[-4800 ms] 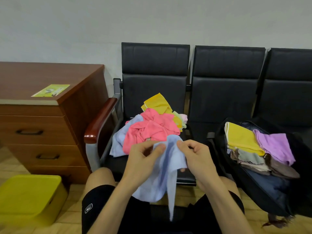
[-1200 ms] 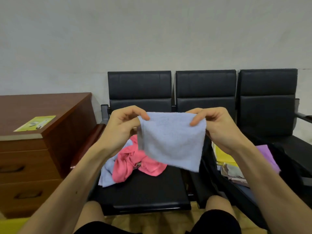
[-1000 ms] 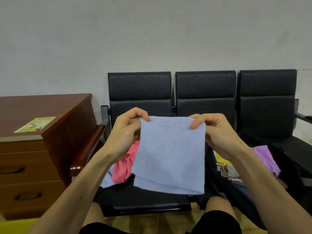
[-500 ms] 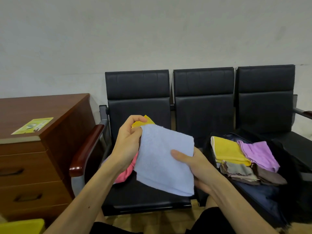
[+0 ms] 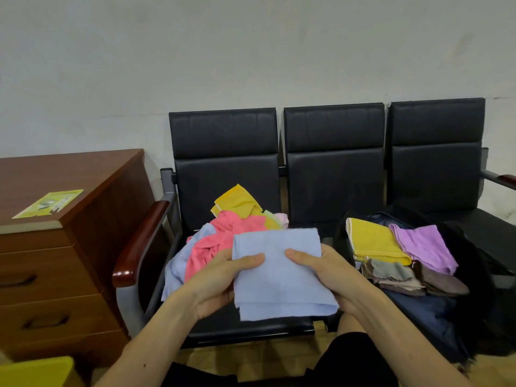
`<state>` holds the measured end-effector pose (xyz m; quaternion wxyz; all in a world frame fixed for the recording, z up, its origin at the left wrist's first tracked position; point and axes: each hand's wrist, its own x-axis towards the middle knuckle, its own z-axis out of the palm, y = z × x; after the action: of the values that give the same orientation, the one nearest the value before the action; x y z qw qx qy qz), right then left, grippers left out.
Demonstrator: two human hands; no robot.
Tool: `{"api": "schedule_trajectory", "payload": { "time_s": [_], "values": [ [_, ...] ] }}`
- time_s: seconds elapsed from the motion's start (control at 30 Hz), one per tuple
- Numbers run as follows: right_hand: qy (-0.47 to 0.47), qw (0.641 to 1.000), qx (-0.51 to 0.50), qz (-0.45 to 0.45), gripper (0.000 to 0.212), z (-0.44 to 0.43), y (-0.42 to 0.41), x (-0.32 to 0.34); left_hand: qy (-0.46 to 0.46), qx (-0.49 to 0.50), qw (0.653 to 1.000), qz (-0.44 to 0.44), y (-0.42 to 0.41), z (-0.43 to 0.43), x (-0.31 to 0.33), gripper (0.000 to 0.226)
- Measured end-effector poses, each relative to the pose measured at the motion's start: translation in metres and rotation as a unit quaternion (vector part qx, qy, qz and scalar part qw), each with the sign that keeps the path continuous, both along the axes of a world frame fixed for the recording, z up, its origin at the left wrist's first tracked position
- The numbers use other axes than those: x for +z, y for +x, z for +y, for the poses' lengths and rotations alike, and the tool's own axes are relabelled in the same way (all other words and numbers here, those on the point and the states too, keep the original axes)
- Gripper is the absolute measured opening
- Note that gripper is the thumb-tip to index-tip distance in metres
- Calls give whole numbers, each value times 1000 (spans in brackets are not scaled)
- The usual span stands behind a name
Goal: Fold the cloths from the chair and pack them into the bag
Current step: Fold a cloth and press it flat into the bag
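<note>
A folded light blue cloth (image 5: 279,277) lies flat across both my hands above the front of the left black chair (image 5: 223,163). My left hand (image 5: 220,277) grips its left edge with the thumb on top. My right hand (image 5: 326,272) grips its right edge the same way. Behind it on the seat sits a loose pile: a pink cloth (image 5: 220,238), a yellow cloth (image 5: 237,202) and another light blue cloth (image 5: 176,263). The open dark bag (image 5: 418,311) on the right holds folded yellow (image 5: 374,241), purple (image 5: 421,247), grey and brown cloths.
A wooden drawer cabinet (image 5: 69,247) with a green leaflet (image 5: 47,203) stands left of the chair's wooden armrest (image 5: 139,238). Two more black chairs (image 5: 335,169) follow to the right. A yellow box (image 5: 36,372) sits at the bottom left corner.
I held the blue cloth up by its top corners, folded it smaller, and lowered it. It now lies flat between both hands. My view dropped toward the chair and bag.
</note>
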<state>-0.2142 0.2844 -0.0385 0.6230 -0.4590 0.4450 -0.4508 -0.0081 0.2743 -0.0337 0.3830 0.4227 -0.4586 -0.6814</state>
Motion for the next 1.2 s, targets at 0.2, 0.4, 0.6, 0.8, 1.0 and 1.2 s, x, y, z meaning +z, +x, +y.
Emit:
{"api": "schedule_trajectory", "payload": {
  "time_s": [0.2, 0.4, 0.6, 0.8, 1.0, 1.2],
  "values": [
    [56, 994, 79, 47, 46, 0, -12, -15, 56, 9, 998, -40, 2, -3, -9, 33],
    [-135, 988, 72, 9, 34, 8, -39, 31, -146, -44, 988, -22, 11, -1, 36, 27],
    [-175, 982, 70, 19, 37, 6, -49, 30, -191, -41, 978, -69, 1, -4, 38, 51],
    [-69, 995, 30, -64, 42, 5, -65, -2, -159, -50, 985, -47, -13, -17, 10, 49],
    [-22, 998, -50, 10, 19, 4, -95, -47, -21, -42, 999, 27, -59, -38, -26, 40],
    [23, 987, -156, 30, 30, 11, -142, -97, -19, -109, 991, -76, -122, -67, -82, 21]
  ]
}}
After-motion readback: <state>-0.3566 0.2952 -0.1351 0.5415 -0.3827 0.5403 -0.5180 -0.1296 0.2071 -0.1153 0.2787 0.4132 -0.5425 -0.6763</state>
